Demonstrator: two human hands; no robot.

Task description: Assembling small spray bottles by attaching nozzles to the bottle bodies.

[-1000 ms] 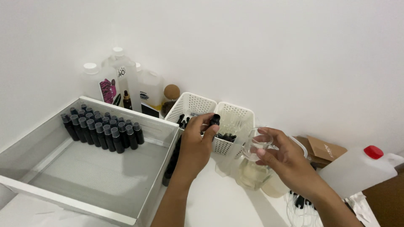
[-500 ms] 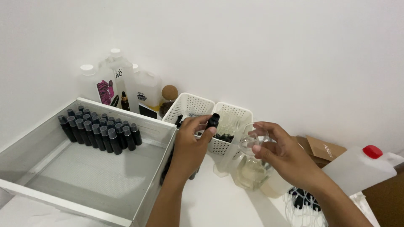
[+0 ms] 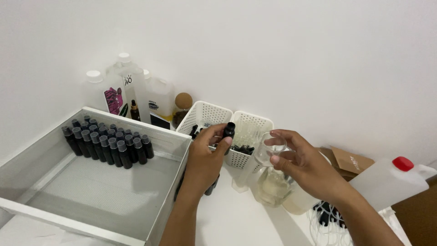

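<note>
Holding a small black bottle (image 3: pixel 228 131) upright over the white baskets (image 3: pixel 227 123), the left hand (image 3: pixel 207 157) is clamped on it; the right hand (image 3: pixel 302 161) grips a clear funnel (image 3: pixel 268 148) just right, level with its mouth

The left hand (image 3: pixel 205 155) hid most of the small dark bottle (image 3: pixel 229 130) behind its fingers. Contents of the white baskets (image 3: pixel 248 125) beyond the fingertips were too small to tell.

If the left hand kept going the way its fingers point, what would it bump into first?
Probably the white perforated basket just beyond it. The left hand, pinching a small black bottle, points up and right toward that basket; depth is hard to judge from one view.
</note>
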